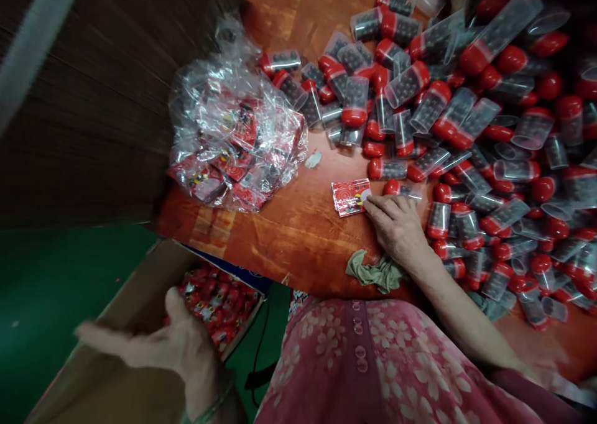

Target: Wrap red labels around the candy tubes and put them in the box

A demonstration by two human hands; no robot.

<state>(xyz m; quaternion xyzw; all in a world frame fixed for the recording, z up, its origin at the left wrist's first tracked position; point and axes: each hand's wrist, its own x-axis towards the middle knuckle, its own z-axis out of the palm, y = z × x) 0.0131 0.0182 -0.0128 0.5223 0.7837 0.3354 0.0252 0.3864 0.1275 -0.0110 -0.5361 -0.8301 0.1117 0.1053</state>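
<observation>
On tabletop [280, 250], touches red card [346, 197], lengthwise approx. L–R, w/ R hand [398, 228] (can't tell grip); holds L hand [170, 343] wide over box [79, 383] w/ red pcs. [228, 306]

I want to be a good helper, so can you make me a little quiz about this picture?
1. Which hand touches the red printed card on the orange-brown tabletop: left or right?
2. True or false: the left hand is touching that card too.
3. Fill in: the clear tubes have rounded ends coloured ____.

Key:
1. The right hand.
2. False; it is open over the cardboard box.
3. Red.
</observation>
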